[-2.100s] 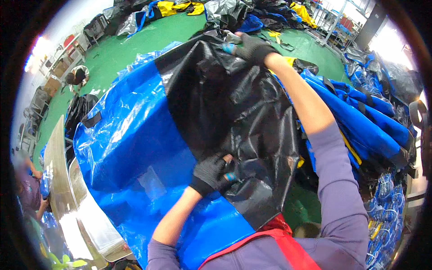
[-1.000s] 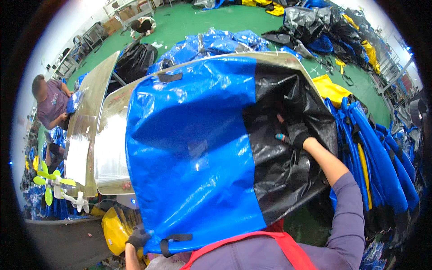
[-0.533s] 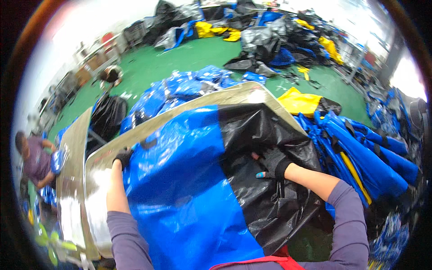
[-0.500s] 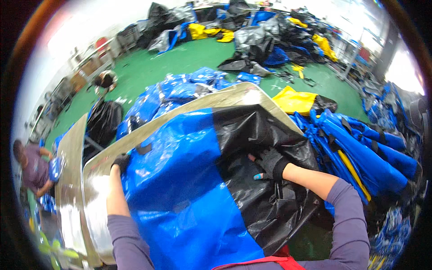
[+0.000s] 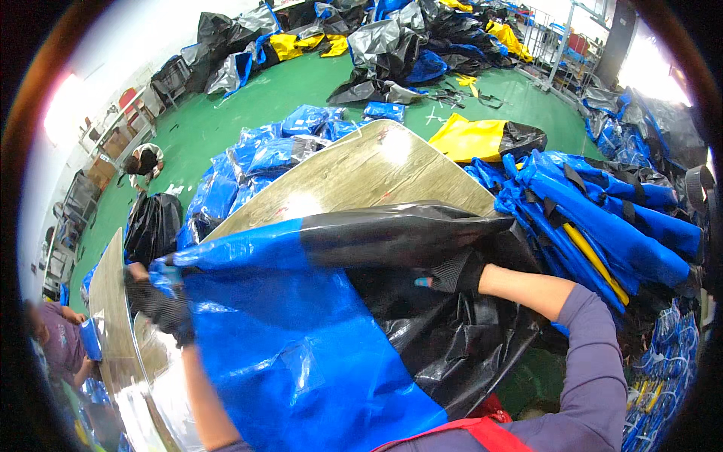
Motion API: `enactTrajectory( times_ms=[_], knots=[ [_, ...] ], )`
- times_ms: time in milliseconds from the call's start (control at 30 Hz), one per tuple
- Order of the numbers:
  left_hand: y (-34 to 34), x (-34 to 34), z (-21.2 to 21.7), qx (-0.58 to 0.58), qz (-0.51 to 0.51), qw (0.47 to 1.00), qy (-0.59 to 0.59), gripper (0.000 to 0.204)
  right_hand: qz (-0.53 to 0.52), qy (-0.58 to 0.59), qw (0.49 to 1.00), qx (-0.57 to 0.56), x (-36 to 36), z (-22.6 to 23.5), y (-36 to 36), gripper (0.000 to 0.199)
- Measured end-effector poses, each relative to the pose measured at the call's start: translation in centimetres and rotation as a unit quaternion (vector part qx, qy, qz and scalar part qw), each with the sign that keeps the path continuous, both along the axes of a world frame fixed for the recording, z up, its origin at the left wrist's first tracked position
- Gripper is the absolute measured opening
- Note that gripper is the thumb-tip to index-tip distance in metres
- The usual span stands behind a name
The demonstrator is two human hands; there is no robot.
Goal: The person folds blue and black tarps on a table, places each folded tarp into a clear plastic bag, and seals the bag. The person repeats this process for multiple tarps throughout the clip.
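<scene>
The blue-and-black sheet (image 5: 301, 331) is gripped at nine o'clock by the left hand (image 5: 162, 305) and at three o'clock by the right hand (image 5: 456, 273), fingers closed on it, so it is spread taut over the counter (image 5: 361, 173).

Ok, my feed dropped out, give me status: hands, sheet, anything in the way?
Left hand gripping blue edge of blue-and-black sheet. Right hand tucked under the black fold. Sheet draped over wooden table. Blue bags piled at right.

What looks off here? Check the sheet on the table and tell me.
The blue and black sheet is not flat: its far edge is folded back, and the black part by the right hand is crumpled. The left hand grips its blue corner at the table edge.
</scene>
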State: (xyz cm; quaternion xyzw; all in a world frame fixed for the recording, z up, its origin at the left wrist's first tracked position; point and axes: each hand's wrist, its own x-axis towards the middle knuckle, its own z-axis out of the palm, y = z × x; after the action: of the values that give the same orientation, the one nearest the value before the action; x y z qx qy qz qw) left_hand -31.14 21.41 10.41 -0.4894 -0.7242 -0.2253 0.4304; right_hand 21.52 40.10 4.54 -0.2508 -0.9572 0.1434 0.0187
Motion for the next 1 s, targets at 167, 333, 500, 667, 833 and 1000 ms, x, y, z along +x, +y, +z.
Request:
enactTrajectory(
  times_ms=[167,333,500,667,833,1000],
  knots=[
    [1.8,22.1,-6.8,-0.293,-0.273,0.9,-0.17,0.086,0.207,0.093,0.967,-0.114,-7.2,10.3,-8.4,0.052],
    [0.5,28.1,-9.9,-0.417,-0.352,0.823,-0.156,0.077,0.013,-0.104,0.972,0.209,-10.7,16.4,1.8,0.042],
    [-0.2,27.1,-7.7,-0.436,-0.374,0.803,-0.158,0.073,-0.224,-0.079,0.951,0.197,-10.9,9.0,16.7,0.038],
    [6.1,24.6,-6.5,-0.237,-0.368,0.88,-0.186,0.074,-0.258,0.007,0.96,0.105,-12.6,9.7,13.2,0.065],
    [10.3,25.5,-8.5,-0.35,-0.413,0.835,-0.102,0.069,0.128,0.058,0.973,0.181,-10.8,11.7,2.4,0.044],
    [-2.6,13.2,-12.1,-0.368,-0.231,0.86,-0.269,0.045,0.23,-0.057,0.948,0.213,-0.8,6.5,-1.4,0.048]
  ],
)
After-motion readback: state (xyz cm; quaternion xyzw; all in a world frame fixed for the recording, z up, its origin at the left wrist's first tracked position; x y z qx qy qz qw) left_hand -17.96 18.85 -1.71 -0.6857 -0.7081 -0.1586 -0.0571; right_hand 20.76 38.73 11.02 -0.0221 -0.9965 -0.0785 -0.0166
